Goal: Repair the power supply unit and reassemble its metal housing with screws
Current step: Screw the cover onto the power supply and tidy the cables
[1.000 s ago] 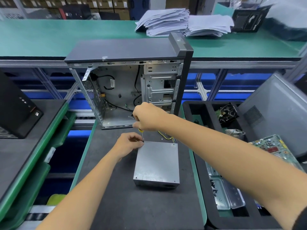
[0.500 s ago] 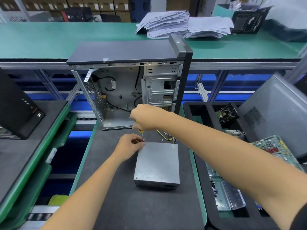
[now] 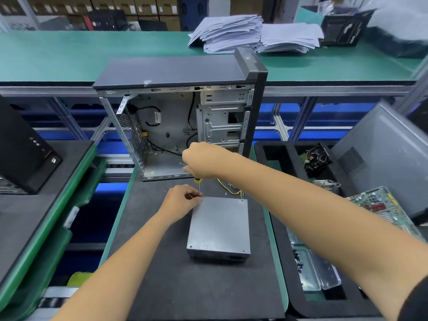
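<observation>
Hands (image 3: 183, 198) at housing (image 3: 218, 228) corner

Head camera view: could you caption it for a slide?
Right hand sets a screwdriver at the power supply housing corner, left hand steadying the tip.

Your right hand (image 3: 201, 160) is wrapped around the handle of a yellow screwdriver (image 3: 198, 186), holding it upright with the tip at the far left corner of the grey power supply unit (image 3: 218, 227). Your left hand (image 3: 183, 200) pinches at the shaft just beside that corner. The unit lies flat on a dark mat (image 3: 162, 274), with yellow wires (image 3: 229, 188) trailing from its far edge. Behind it stands an open computer case (image 3: 180, 126). To your right, a black foam tray (image 3: 284, 262) holds a fan (image 3: 317, 157), a circuit board (image 3: 375, 205) and clear boxes of screws (image 3: 305, 267). Paper stacks (image 3: 252, 34) sit on the green bench (image 3: 81, 54) beyond.
</observation>
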Available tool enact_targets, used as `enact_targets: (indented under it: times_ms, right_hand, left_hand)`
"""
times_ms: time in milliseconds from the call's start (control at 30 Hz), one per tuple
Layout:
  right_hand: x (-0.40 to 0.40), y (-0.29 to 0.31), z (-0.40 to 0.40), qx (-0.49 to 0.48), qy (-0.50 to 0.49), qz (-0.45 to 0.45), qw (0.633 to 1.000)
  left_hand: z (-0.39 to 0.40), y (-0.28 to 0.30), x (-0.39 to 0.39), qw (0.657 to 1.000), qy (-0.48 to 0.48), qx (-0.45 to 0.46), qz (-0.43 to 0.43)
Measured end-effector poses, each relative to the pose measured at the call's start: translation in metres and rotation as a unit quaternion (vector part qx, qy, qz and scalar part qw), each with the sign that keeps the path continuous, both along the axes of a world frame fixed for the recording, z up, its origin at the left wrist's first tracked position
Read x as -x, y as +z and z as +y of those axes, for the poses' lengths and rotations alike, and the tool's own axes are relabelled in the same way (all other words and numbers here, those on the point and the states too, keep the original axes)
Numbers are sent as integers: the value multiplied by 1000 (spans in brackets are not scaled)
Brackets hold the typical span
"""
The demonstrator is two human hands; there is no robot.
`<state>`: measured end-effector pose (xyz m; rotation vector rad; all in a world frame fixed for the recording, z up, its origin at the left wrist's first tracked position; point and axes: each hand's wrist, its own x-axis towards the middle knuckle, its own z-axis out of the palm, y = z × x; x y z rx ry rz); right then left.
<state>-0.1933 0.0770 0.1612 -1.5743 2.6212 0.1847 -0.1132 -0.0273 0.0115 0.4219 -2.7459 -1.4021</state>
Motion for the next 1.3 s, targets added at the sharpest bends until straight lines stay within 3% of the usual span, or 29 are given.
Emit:
enact_targets:
  times_ms: [100, 267, 400, 567, 733, 1033, 1200, 1300]
  right_hand:
    - [-1, -3, 0, -12, -16, 26, 999]
    - [4, 3, 5, -52, 5, -92, 994]
    - [0, 2, 4, 12, -30, -48, 998]
    - [-4, -6, 3, 3, -45, 10, 999]
    - [-2, 2, 12, -26, -6, -100, 995]
    - [-5, -5, 10, 5, -35, -9, 999]
    - [-3, 5, 6, -53, 9, -83, 995]
    - [-1, 4, 4, -44, 13, -55, 997]
  left_hand:
    - [0, 1, 1, 1000, 2, -7, -5]
    - [-1, 5, 2, 1000, -5, -3, -12]
    - [0, 5, 2, 1000, -11, 1, -22]
    - [1, 3, 1, 1000, 3, -9, -17]
    - [0, 0, -1, 998, 12, -63, -16]
    - [1, -2, -3, 992, 37, -115, -21]
    - [4, -2, -6, 980, 73, -184, -25]
    - [6, -3, -6, 969, 102, -225, -30]
